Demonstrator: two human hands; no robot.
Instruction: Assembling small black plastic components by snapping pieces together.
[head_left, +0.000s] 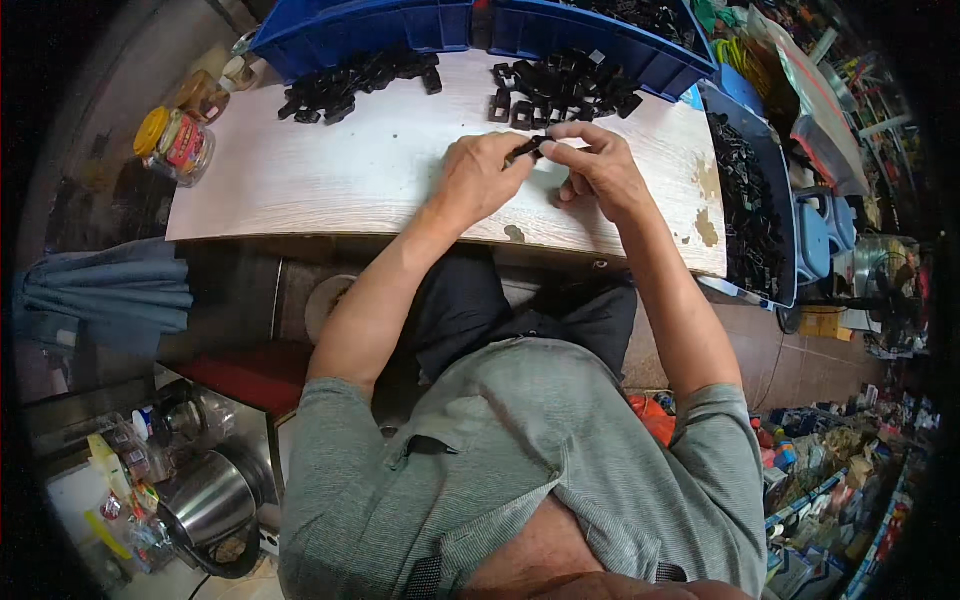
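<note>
A small black plastic part [530,148] is held up over the front half of the table, between both hands. My left hand [482,172] pinches its left end with thumb and fingers closed. From the other side, my right hand [600,165] grips it between thumb and forefinger, the other fingers curled below. The exact shape of the part is mostly covered by the fingertips. Just beyond the hands lies a heap of similar black parts [570,88]. Another heap of black parts [362,82] lies farther left, at the back of the table.
Two blue bins [365,32] stand along the back of the white wood-grain table [300,180]. A jar with a yellow lid [178,145] sits at the left edge. Beside the right edge, a blue crate [790,255] holds many black parts. A steel kettle [210,500] stands at lower left.
</note>
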